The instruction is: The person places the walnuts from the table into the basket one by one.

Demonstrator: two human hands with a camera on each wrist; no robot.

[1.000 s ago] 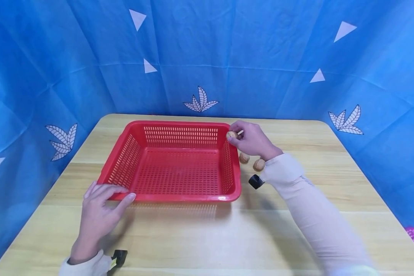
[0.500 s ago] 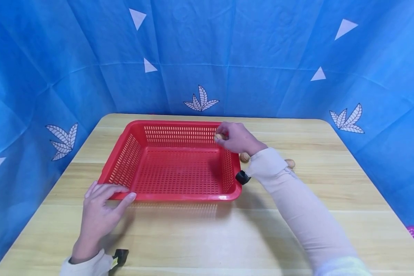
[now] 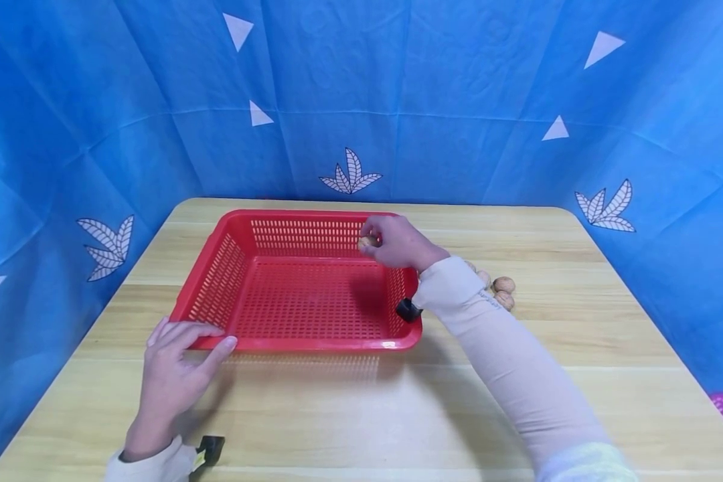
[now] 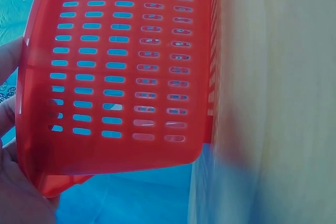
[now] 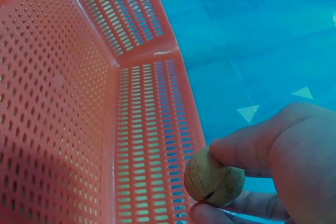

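A red plastic basket (image 3: 313,344) with slotted walls stands on the table. My left hand (image 3: 171,368) grips its near left corner, with the thumb along the front rim and the fingers over the left rim. Above the basket's right part, inside the rim, my right hand (image 3: 397,244) pinches a walnut (image 5: 210,177) between thumb and fingertips. That walnut shows its seam and a dark spot in the right wrist view. Several more walnuts (image 3: 504,285) lie on the table to the right of the basket, partly hidden by the right sleeve.
The light wooden table (image 3: 337,422) has rounded far corners. A blue cloth (image 3: 458,154) printed with white triangles and leaves hangs around its back and sides. Bare wood shows in front of the basket.
My right hand has moved left with the walnut, from the basket's right rim to over its inside. More walnuts show past the sleeve. The left hand and the basket have stayed put.
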